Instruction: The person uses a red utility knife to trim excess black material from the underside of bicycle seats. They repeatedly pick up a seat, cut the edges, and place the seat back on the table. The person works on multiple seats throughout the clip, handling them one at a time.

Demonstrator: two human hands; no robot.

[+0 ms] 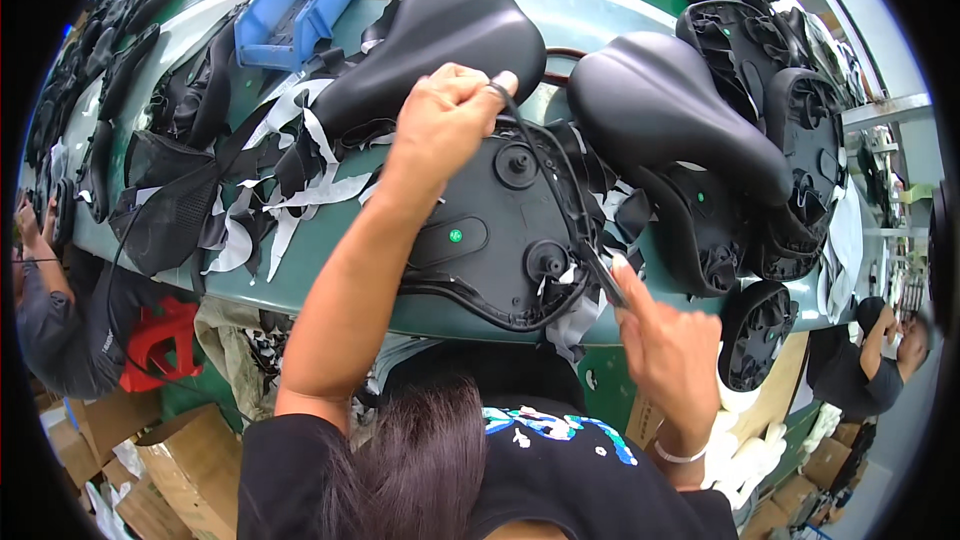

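Note:
An upturned black bicycle saddle [470,258] lies in front of me, its underside showing two round sockets and a green dot sticker. My left hand [447,115] is closed over its far side, pinching a thin black strip [530,130] pulled up from the saddle's edge. On the near right, my right hand [675,355] grips a slim dark cutting tool [606,278], its tip against the saddle's rim; whether it is a knife or scissors I cannot tell. Two smooth black saddles, one at the back [455,35] and one at the right [665,100], rest top side up.
Black and white fabric scraps [285,175] litter the green table [330,285] to the left. A blue bin [300,10] stands at the back left. More upturned saddles [805,120] are heaped at the right. Other people sit at both sides, one near a red stool [160,345].

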